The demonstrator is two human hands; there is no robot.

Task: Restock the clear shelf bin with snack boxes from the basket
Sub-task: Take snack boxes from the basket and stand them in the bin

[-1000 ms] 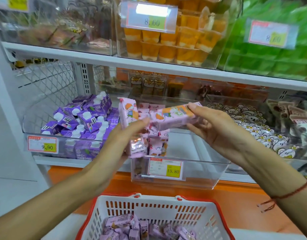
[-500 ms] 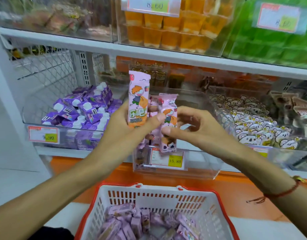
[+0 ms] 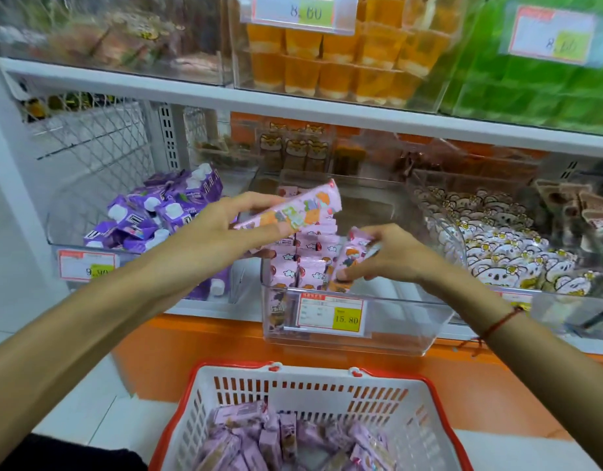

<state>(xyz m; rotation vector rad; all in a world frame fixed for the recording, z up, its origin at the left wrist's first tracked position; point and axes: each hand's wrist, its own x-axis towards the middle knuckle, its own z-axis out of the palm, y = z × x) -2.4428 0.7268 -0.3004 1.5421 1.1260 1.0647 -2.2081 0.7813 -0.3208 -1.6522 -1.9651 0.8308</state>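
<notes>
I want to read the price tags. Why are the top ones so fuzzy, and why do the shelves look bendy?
Head view: the upper price tags are smeared by blur, while the yellow tag on the clear bin reads 15.80 sharply; the wide-angle lens bows the white shelf edge; soft glare washes the green packs.

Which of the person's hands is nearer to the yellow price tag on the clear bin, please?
Right. The right hand sets a snack box into the bin just above the price tag; the left hand holds another box higher up.
</notes>
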